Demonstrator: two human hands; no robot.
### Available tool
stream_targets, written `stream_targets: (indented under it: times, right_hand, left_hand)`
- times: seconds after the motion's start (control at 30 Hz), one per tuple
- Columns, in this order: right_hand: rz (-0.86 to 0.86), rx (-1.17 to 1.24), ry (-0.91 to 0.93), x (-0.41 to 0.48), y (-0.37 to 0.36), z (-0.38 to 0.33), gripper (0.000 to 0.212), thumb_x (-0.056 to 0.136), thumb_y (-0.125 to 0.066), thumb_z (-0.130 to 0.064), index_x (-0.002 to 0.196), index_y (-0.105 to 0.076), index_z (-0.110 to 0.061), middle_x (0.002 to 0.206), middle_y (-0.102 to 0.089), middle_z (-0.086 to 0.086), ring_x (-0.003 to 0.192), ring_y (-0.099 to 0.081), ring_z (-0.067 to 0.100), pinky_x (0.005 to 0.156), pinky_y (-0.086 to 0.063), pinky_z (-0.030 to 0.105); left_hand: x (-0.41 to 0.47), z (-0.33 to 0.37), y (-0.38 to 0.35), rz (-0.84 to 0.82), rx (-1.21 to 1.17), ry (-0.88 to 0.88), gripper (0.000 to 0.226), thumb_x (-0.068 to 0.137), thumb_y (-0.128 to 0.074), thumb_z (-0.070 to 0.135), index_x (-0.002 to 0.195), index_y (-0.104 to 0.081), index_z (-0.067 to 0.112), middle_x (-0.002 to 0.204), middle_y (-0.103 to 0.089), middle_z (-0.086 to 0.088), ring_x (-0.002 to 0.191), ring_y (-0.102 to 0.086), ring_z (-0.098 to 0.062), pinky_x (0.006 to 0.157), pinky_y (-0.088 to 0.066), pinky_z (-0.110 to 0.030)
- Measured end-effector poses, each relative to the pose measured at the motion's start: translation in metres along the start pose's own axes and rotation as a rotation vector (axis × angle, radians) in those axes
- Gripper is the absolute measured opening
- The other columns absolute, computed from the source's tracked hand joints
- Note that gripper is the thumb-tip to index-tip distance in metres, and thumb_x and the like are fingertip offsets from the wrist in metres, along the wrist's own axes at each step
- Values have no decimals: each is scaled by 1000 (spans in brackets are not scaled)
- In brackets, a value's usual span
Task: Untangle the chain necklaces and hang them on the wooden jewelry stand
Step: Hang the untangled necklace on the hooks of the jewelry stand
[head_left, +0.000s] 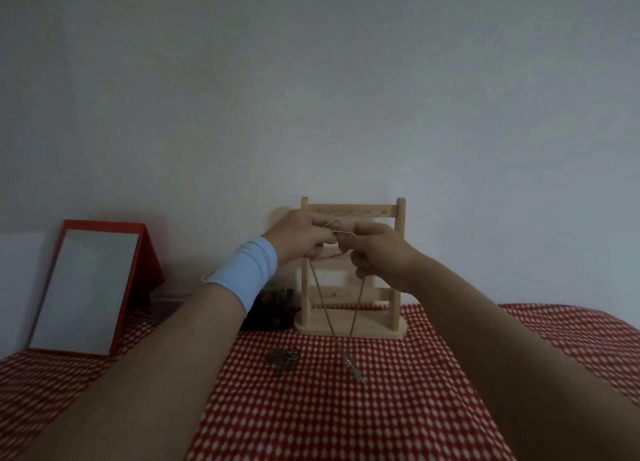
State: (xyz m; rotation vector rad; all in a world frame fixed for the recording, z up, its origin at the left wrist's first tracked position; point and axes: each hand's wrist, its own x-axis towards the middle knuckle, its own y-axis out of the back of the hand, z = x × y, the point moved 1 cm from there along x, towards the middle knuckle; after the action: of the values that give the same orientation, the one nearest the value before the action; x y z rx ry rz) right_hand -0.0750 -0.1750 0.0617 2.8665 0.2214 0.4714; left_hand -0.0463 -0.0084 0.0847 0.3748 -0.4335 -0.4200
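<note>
My left hand (301, 235) and right hand (377, 253) both pinch the chain (331, 229), held up in front of the wooden stand (400, 249), so I'd hold its 2 hanging strands apart and hook it gently.

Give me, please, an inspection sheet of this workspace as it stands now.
Surface: red checked cloth, flat.
Job's things: wooden stand upright at the back; chain necklace held up before it, pendant dangling low; tangled pile on the cloth.
Clutter: red-framed white panel leaning at left; dark box beside the stand.
Hands: left hand and right hand both pinch the chain necklace.
Cables: nothing seen.
Surroundings: plain wall behind.
</note>
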Motion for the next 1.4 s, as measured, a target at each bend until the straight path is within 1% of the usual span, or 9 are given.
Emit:
stream_targets:
  times: [0.17, 0.37, 0.63, 0.77, 0.87, 0.97, 1.13, 1.23, 1.4]
  right_hand:
    - [-116, -7, -111, -7, 16, -2, 31, 98, -49, -26, 68, -44, -21, 65, -45, -3, 53, -28, 13, 53, -30, 28]
    - [-38, 20, -125, -9, 43, 7, 35, 99, -54, -32, 70, -40, -19, 67, -47, 0, 52, -32, 14, 57, -37, 29]
    - [16, 422, -114, -5, 85, 29, 22, 90, -58, -29, 78, -43, -19, 71, -47, -1, 58, -26, 16, 57, -39, 30]
    - [-25, 313, -99, -1, 96, 25, 12, 102, -53, -24, 99, -62, -15, 73, -43, -4, 53, -33, 12, 59, -49, 30]
    - [166, 137, -92, 11, 102, 20, 25, 102, -60, -23, 110, -69, 0, 70, -44, 0, 48, -36, 11, 66, -60, 39]
    - [382, -92, -17, 26, 101, 16, 20, 96, -69, -22, 105, -75, -4, 63, -49, 2, 46, -46, 13, 74, -64, 53]
    - [354, -496, 32, 41, 99, 15, 20, 95, -71, -28, 88, -78, -11, 60, -62, -2, 53, -65, 19, 64, -64, 41]
    - [325, -500, 26, 45, 101, 17, 21, 98, -66, -28, 89, -74, -11, 52, -51, -10, 52, -60, 14, 54, -61, 33]
    - [599, -333, 41, 52, 104, 20, 25, 99, -64, -30, 89, -77, -11, 68, -70, 1, 53, -64, 20, 50, -60, 32]
  left_hand:
    - [4, 6, 0, -24, -47, 72, 20, 86, -54, -1, 95, -68, -12, 49, -46, -2, 46, -45, -16, 53, -44, -26]
    - [6, -4, -8, -185, -331, 134, 34, 89, -31, -1, 61, -47, 9, 38, -34, 2, 65, -52, -27, 69, -54, -29]
    - [30, -17, -3, -168, -729, 200, 16, 82, -50, 15, 70, -58, 9, 51, -48, -1, 63, -58, -23, 73, -50, -36]
    - [54, -7, -12, 35, -529, 156, 17, 95, -58, 20, 86, -67, 9, 60, -53, 1, 52, -55, -15, 56, -47, -26]
    - [70, -4, -19, 271, -224, 73, 20, 92, -64, 18, 91, -71, -1, 69, -64, -8, 50, -63, -18, 56, -55, -27]
    - [85, -3, -27, 405, -134, 38, 25, 90, -65, 17, 76, -71, -3, 69, -71, -14, 53, -68, -23, 62, -60, -33]
    - [100, -10, -30, 533, 45, 34, 34, 91, -62, 20, 68, -71, -3, 60, -71, -7, 48, -67, -15, 55, -58, -20]
    - [104, -16, -29, 558, 49, 33, 35, 91, -62, 22, 65, -71, 2, 56, -70, -5, 48, -67, -13, 51, -54, -16]
    - [110, -17, -33, 579, 33, -11, 28, 88, -67, 22, 68, -72, 3, 61, -72, -4, 53, -70, -19, 57, -60, -26]
